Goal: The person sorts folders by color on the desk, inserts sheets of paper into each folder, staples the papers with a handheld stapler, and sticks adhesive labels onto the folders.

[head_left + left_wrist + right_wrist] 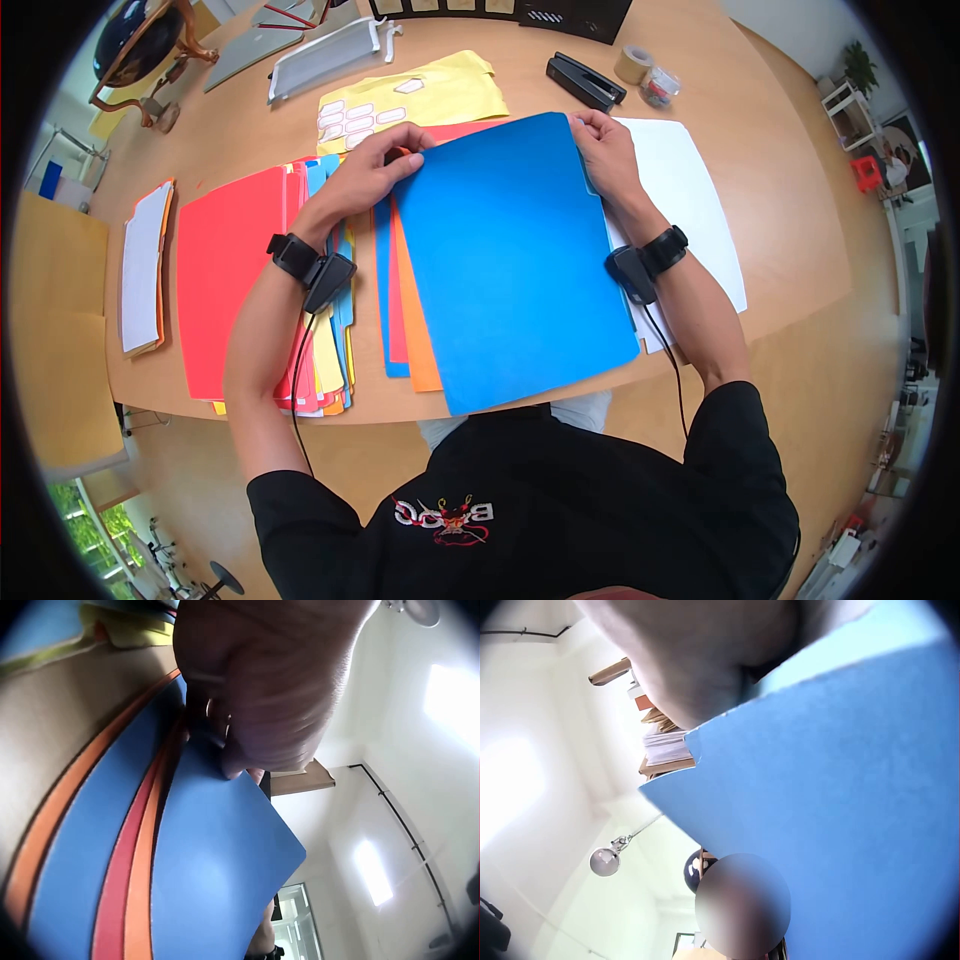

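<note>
A blue file folder [520, 270] is raised at a slant over the desk, its lower edge toward the person. My left hand [365, 175] pinches its upper left edge, thumb in front and fingers behind. The upper right edge, beside the tab, is gripped by my right hand [610, 160]; its fingertips are partly hidden in the right wrist view. Below, an orange folder [418, 350], a red folder [396, 325] and another blue folder [383, 300] fan out to the left. White folders or sheets [690, 220] lie under my right forearm.
A thick pile topped by a red folder [230, 280] lies left, with white papers [142, 270] beyond it. Behind are a yellow folder with labels [430, 90], a black stapler [585, 82], a tape roll [633, 65], a small clear container [659, 87] and a white tray [330, 62].
</note>
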A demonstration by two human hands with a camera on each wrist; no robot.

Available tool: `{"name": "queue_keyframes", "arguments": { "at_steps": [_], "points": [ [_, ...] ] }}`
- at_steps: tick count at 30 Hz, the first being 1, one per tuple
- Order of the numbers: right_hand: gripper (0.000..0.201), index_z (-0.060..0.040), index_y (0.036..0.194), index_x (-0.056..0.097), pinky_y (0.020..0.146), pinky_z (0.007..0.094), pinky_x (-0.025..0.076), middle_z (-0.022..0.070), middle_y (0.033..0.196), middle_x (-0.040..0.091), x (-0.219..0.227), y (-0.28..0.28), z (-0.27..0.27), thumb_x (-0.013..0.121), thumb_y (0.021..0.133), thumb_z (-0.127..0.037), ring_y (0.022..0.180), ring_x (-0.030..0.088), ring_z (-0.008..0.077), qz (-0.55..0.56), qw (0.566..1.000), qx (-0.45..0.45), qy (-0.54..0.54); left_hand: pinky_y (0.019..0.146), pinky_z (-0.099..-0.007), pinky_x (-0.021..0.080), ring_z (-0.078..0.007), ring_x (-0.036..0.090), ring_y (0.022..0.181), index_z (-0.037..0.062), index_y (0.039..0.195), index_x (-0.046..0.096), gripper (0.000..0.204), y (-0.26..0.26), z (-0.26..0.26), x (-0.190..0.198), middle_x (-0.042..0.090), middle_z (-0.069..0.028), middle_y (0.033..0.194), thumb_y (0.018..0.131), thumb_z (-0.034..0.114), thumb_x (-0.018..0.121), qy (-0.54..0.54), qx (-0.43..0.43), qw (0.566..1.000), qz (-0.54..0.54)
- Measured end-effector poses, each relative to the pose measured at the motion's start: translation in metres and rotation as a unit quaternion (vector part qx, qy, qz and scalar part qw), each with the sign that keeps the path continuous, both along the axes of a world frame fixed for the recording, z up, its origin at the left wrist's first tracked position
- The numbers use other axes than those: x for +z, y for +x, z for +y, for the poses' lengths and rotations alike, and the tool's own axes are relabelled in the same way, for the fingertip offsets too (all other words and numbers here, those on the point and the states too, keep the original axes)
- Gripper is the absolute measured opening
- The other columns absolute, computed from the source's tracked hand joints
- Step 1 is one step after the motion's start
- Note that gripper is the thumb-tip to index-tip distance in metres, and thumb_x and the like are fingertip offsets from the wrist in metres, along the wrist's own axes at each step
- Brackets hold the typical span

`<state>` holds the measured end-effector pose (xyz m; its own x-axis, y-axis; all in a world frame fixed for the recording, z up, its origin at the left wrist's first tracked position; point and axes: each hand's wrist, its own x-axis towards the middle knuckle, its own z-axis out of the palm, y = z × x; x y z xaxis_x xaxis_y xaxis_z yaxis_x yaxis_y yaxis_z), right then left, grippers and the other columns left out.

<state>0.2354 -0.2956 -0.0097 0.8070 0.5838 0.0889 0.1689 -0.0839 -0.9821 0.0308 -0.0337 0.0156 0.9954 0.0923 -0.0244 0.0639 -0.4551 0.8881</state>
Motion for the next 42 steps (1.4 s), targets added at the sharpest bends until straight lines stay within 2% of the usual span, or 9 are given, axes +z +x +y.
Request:
{"name": "queue_keyframes", "arguments": {
  "at_steps": [6,9,12,15,22,25,28,30,42],
  "points": [
    [0.025,0.0005,0.104,0.069,0.068,0.0240,0.047,0.0026,0.087,0.065,0.021,0.013,-0.007,0.066,0.096,-0.023,0.077,0.058,0.0076,0.097,0.990,-0.002,-0.098,0.094,-0.0280,0.045,-0.0108,0.056,0.101,0.0018,0.119,0.061,0.023,0.000,0.000,-0.011,0.063,-0.0023,0.108,0.099,0.009,0.050,-0.087,0.027,0.995,-0.051],
    [0.020,-0.0010,0.104,0.070,0.073,0.0255,0.049,0.0033,0.086,0.065,0.024,0.043,-0.021,0.067,0.092,-0.018,0.081,0.060,0.0107,-0.124,0.989,-0.005,-0.086,0.093,-0.0265,0.043,-0.0092,0.055,0.100,0.0024,0.114,0.061,0.021,0.003,0.006,-0.014,0.063,-0.0011,0.105,0.098,0.008,0.048,-0.148,0.037,0.987,-0.057],
    [0.022,-0.0017,0.107,0.069,0.078,0.0299,0.050,0.0070,0.093,0.068,0.049,0.060,-0.039,0.069,0.088,-0.013,0.087,0.063,0.0163,-0.264,0.920,0.091,-0.275,0.092,-0.0253,0.042,-0.0089,0.055,0.098,0.0033,0.109,0.061,0.019,0.004,0.009,-0.015,0.062,-0.0007,0.103,0.096,0.006,0.047,-0.208,0.045,0.975,-0.058],
    [0.021,-0.0027,0.105,0.068,0.082,0.0328,0.050,0.0092,0.098,0.066,0.043,0.062,-0.053,0.071,0.086,-0.011,0.092,0.061,0.0206,-0.342,0.883,0.147,-0.285,0.091,-0.0248,0.042,-0.0092,0.055,0.096,0.0040,0.105,0.061,0.018,0.005,0.013,-0.016,0.061,-0.0007,0.100,0.093,0.005,0.046,-0.228,0.045,0.970,-0.065],
    [0.016,-0.0032,0.096,0.064,0.080,0.0345,0.048,0.0088,0.096,0.063,0.060,0.066,-0.053,0.073,0.085,-0.011,0.092,0.058,0.0224,-0.270,0.870,0.196,-0.363,0.082,-0.0232,0.044,-0.0078,0.055,0.087,0.0049,0.094,0.060,0.014,0.005,0.014,-0.014,0.060,-0.0003,0.094,0.090,0.004,0.047,-0.213,0.098,0.964,-0.127],
    [0.017,-0.0039,0.098,0.063,0.078,0.0310,0.045,0.0046,0.087,0.059,0.061,0.071,-0.057,0.073,0.085,-0.011,0.084,0.054,0.0167,-0.272,0.859,0.200,-0.385,0.076,-0.0225,0.044,-0.0077,0.053,0.083,0.0045,0.092,0.060,0.011,0.011,0.027,-0.032,0.060,-0.0005,0.094,0.091,0.008,0.050,-0.158,0.125,0.962,-0.184],
    [0.017,-0.0036,0.096,0.062,0.076,0.0305,0.044,0.0021,0.081,0.057,0.065,0.077,-0.062,0.073,0.085,-0.011,0.081,0.053,0.0152,-0.294,0.855,0.188,-0.383,0.065,-0.0297,0.052,-0.0172,0.061,0.075,0.0011,0.090,0.057,0.031,0.011,0.041,-0.048,0.058,-0.0092,0.089,0.099,0.031,0.055,-0.289,0.043,0.934,-0.205],
    [0.017,-0.0014,0.092,0.064,0.076,0.0306,0.045,0.0022,0.080,0.062,0.070,0.078,-0.070,0.075,0.083,-0.011,0.080,0.056,0.0140,-0.228,0.907,0.181,-0.305,0.066,-0.0292,0.052,-0.0164,0.061,0.075,0.0015,0.091,0.057,0.030,0.012,0.045,-0.054,0.057,-0.0085,0.089,0.099,0.030,0.055,-0.296,0.042,0.933,-0.200],
    [0.010,-0.0018,0.097,0.064,0.082,0.0292,0.047,0.0017,0.086,0.063,0.121,0.089,-0.087,0.065,0.094,-0.012,0.086,0.057,0.0121,-0.343,0.868,0.156,-0.322,0.071,-0.0226,0.046,-0.0076,0.051,0.079,0.0066,0.093,0.056,0.022,0.005,0.042,-0.047,0.053,0.0002,0.087,0.100,0.028,0.057,-0.338,0.003,0.932,-0.132]
  ]
}}
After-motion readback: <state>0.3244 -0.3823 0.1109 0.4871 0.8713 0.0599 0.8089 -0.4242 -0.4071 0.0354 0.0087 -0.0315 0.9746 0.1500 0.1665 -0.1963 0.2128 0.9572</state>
